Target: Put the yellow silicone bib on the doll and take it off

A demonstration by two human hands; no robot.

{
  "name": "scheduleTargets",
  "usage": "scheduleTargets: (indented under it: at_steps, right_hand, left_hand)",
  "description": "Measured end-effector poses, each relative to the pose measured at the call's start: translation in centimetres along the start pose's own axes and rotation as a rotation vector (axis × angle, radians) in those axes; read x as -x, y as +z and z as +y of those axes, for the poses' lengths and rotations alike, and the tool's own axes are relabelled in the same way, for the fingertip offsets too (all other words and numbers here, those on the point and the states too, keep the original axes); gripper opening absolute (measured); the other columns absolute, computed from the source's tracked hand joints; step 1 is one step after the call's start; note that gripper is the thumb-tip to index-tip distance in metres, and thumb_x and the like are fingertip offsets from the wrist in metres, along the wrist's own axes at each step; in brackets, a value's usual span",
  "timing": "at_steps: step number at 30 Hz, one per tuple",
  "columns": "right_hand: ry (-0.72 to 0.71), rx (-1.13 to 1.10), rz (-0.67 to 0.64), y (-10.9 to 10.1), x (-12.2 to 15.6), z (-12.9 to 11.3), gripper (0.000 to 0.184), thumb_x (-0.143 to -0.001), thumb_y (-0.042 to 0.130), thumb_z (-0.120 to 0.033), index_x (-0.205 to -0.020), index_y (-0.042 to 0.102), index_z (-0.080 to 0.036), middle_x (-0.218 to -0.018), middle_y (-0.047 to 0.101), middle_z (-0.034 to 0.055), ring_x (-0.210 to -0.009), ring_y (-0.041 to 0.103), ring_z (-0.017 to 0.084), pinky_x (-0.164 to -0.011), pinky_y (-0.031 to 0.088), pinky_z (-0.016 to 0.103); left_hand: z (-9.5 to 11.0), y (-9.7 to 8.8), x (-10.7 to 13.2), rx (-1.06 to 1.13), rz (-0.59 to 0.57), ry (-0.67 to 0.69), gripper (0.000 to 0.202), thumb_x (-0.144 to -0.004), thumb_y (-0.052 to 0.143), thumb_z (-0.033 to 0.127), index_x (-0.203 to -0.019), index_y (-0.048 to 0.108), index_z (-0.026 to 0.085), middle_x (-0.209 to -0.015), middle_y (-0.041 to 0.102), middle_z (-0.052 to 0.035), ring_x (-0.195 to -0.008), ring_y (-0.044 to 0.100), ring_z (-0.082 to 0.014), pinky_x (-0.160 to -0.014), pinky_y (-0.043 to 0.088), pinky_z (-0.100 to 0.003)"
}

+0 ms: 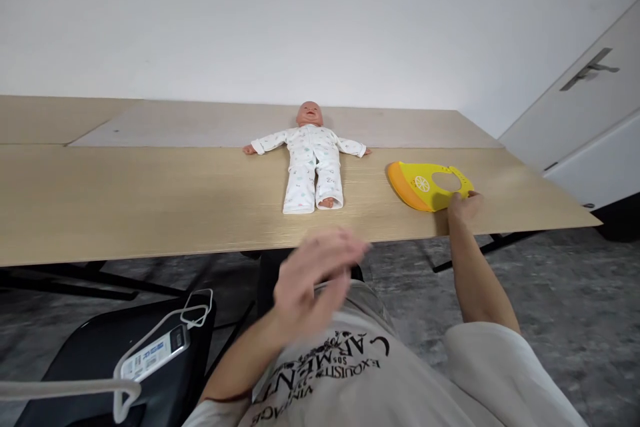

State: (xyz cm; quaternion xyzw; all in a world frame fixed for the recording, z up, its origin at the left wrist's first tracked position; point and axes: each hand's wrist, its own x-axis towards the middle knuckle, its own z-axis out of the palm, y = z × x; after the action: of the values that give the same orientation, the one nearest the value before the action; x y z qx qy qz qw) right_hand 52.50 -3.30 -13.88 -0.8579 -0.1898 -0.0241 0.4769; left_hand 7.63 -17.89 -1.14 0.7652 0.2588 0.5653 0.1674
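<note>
Nearest, the blurred left hand [315,280] is raised before the printed shirt [330,370], fingers extended, thumb apart, away from the right hand [463,208], which grips the near right edge of a yellow bib [429,196]. The bib, at the right of the table [150,200], has an orange band curving round its left end, a white citrus-slice print and a rounded neck opening. Farther left, a baby doll [314,153] in white patterned pajamas lies face up, arms outspread, on the wood-grain tabletop. Beyond stand a white wall [200,27] and, right, a door [580,103].
</note>
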Motion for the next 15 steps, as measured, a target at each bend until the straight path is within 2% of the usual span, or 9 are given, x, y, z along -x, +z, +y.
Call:
scheduleTargets:
  at_steps: [2,4,6,7,9,12,15]
  right_hand:
    - [-0.004,-0.002,-0.002,0.1,0.0,0.0,0.031,-0.08,0.056,-0.016,-0.109,0.046,-0.014,-0.12,0.054,0.0143,-0.116,0.055,0.027,-0.107,0.041,0.044]
    - [-0.01,-0.003,-0.003,0.1,0.0,-0.1,0.032,-0.079,0.057,-0.016,-0.109,0.047,-0.014,-0.121,0.054,0.0143,-0.117,0.054,0.027,-0.108,0.04,0.043]
    - [-0.013,-0.002,-0.01,0.0,0.1,-0.1,0.032,-0.079,0.057,-0.016,-0.109,0.047,-0.013,-0.121,0.054,0.014,-0.117,0.054,0.026,-0.108,0.041,0.041]
    - [-0.013,-0.001,-0.016,0.0,0.1,-0.1,0.033,-0.079,0.057,-0.016,-0.11,0.047,-0.014,-0.121,0.054,0.0137,-0.116,0.055,0.026,-0.107,0.042,0.04]
    - [-0.008,0.004,-0.023,0.0,0.1,0.0,0.034,-0.078,0.057,-0.015,-0.111,0.047,-0.014,-0.121,0.054,0.0134,-0.114,0.056,0.025,-0.104,0.044,0.039]
    - [0.006,0.017,-0.02,0.1,0.0,0.0,0.037,-0.077,0.057,-0.013,-0.112,0.045,-0.013,-0.119,0.055,0.0135,-0.115,0.055,0.025,-0.105,0.043,0.04]
    - [0.008,0.024,-0.022,0.1,-0.1,-0.1,0.038,-0.076,0.059,-0.013,-0.111,0.045,-0.014,-0.115,0.055,0.0122,-0.116,0.055,0.025,-0.107,0.042,0.041]
  left_hand:
    - [-6.7,2.1,-1.5,-0.297,0.063,0.049,0.019,-0.093,0.053,0.018,-0.1,0.07,0.021,-0.096,0.072,-0.0074,-0.091,0.064,-0.0226,-0.088,0.051,-0.042]
    - [-12.8,3.7,-2.5,-0.6,-0.149,-0.071,0.022,-0.091,0.052,0.015,-0.098,0.072,0.017,-0.101,0.069,-0.0127,-0.099,0.059,-0.0281,-0.087,0.048,-0.044]
    - [-16.9,4.5,-2.7,-0.759,-0.343,-0.132,0.023,-0.089,0.054,0.015,-0.101,0.073,0.015,-0.105,0.068,-0.0155,-0.103,0.055,-0.032,-0.087,0.045,-0.045]
    - [-18.1,4.5,-2.6,-0.811,-0.403,-0.14,0.024,-0.089,0.053,0.014,-0.102,0.073,0.015,-0.104,0.068,-0.0154,-0.103,0.054,-0.0328,-0.087,0.044,-0.045]
    - [-19.0,4.3,-2.2,-0.881,-0.469,-0.141,0.024,-0.09,0.051,0.014,-0.1,0.072,0.014,-0.1,0.068,-0.0152,-0.102,0.054,-0.0331,-0.086,0.042,-0.045]
    - [-18.7,4.1,-1.3,-0.934,-0.473,-0.141,0.023,-0.091,0.049,0.014,-0.095,0.072,0.012,-0.093,0.068,-0.0153,-0.098,0.055,-0.0323,-0.083,0.041,-0.043]
    - [-18.4,4.4,-0.5,-0.93,-0.42,-0.152,0.02,-0.09,0.05,0.014,-0.091,0.071,0.013,-0.089,0.069,-0.014,-0.095,0.057,-0.0307,-0.081,0.041,-0.042]
